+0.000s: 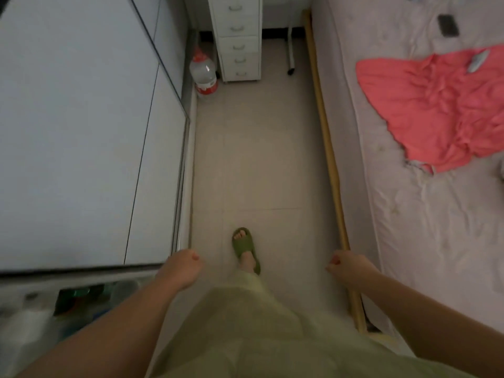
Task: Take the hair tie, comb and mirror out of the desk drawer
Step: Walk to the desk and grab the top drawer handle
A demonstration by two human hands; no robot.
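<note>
A white unit of several drawers (237, 36) stands at the far end of a narrow aisle, every drawer closed. The hair tie, comb and mirror are hidden from view. My left hand (181, 268) hangs low at the left of the aisle with its fingers curled in and nothing in it. My right hand (347, 267) hangs at the right beside the bed's wooden rail, fingers also curled, holding nothing. Both hands are far from the drawers.
A white wardrobe (81, 132) lines the left side. A large water bottle (204, 73) with a red label stands on the floor left of the drawers. A bed (422, 214) with a coral cloth (436, 110) fills the right. My green slipper (245, 249) is on the tiled floor.
</note>
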